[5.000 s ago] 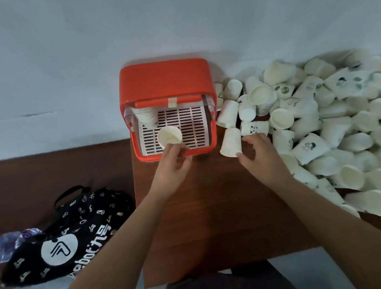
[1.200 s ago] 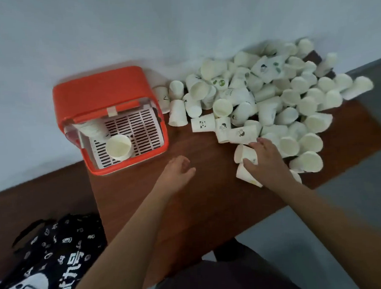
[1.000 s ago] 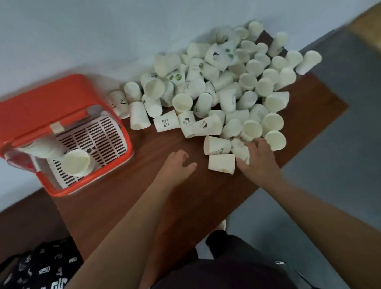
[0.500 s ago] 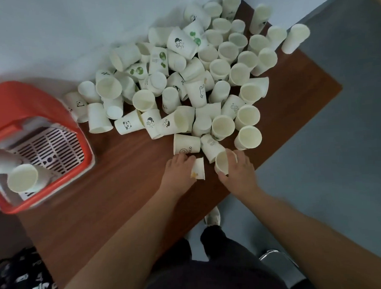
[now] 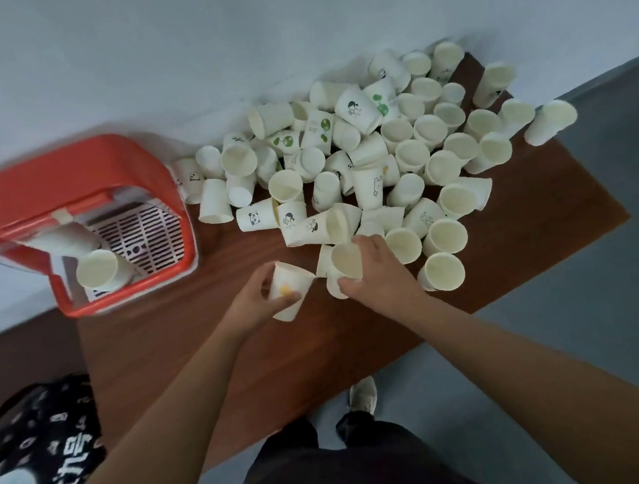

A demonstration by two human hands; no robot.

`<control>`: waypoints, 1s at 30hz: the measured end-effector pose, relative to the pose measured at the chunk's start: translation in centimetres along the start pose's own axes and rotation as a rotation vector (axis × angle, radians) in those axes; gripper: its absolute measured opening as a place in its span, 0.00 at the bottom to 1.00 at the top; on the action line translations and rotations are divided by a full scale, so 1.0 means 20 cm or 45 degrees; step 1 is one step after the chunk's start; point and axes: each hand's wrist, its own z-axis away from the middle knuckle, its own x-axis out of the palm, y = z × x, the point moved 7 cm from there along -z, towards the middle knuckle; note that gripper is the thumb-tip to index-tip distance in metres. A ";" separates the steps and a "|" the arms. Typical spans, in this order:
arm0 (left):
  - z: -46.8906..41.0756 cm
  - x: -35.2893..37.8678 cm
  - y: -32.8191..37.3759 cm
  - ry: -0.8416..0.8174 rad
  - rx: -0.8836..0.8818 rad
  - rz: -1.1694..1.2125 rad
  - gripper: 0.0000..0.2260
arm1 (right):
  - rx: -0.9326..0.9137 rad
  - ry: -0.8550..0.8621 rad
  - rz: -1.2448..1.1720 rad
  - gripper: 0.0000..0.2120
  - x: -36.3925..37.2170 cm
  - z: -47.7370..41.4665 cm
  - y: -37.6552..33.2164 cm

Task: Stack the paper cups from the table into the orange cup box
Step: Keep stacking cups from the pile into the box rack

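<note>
The orange cup box (image 5: pixel 70 177) lies open at the table's left end, with a stack of white cups (image 5: pixel 97 270) sticking out over its white grid. A big heap of loose paper cups (image 5: pixel 373 165) covers the right half of the brown table (image 5: pixel 190 344). My left hand (image 5: pixel 256 300) grips one white cup with a small yellow print (image 5: pixel 289 288), lifted just above the table. My right hand (image 5: pixel 377 272) holds another cup (image 5: pixel 346 260) at the heap's near edge, its mouth facing me.
A black bag with white print (image 5: pixel 43 441) lies on the low brown surface at lower left. The grey wall runs behind the box and heap. Grey floor lies to the right past the table's edge; my legs and a shoe (image 5: pixel 362 397) are below.
Both hands have lifted their cups off the table at the heap's near edge. The view has swung back left, so the box shows more fully.
</note>
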 end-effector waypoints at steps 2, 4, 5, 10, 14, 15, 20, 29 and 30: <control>0.07 -0.19 -0.01 0.143 -0.006 0.156 0.34 | -0.057 -0.003 -0.001 0.36 0.00 -0.08 -0.16; 0.14 -0.39 -0.06 0.279 -0.014 0.295 0.34 | -0.131 -0.003 -0.011 0.36 0.02 -0.14 -0.34; 0.19 -0.49 -0.09 0.356 -0.019 0.363 0.33 | -0.168 -0.005 -0.019 0.36 0.04 -0.17 -0.43; 0.45 -1.00 -0.26 0.732 0.023 0.575 0.33 | -0.320 -0.052 -0.049 0.36 0.22 -0.26 -0.88; 0.59 -1.30 -0.40 1.000 0.047 0.583 0.29 | -0.410 -0.093 -0.076 0.34 0.40 -0.28 -1.19; 0.60 -1.36 -0.43 1.054 0.044 0.569 0.29 | -0.424 -0.104 -0.091 0.34 0.44 -0.28 -1.25; 0.51 -1.53 -0.51 1.038 0.094 0.454 0.31 | -0.381 -0.116 -0.154 0.35 0.61 -0.30 -1.43; 0.21 -1.50 -0.59 0.791 0.156 0.167 0.38 | -0.252 -0.048 -0.172 0.34 0.70 -0.39 -1.47; 0.19 -1.49 -0.58 0.793 0.159 0.100 0.38 | -0.246 -0.039 -0.172 0.34 0.70 -0.40 -1.47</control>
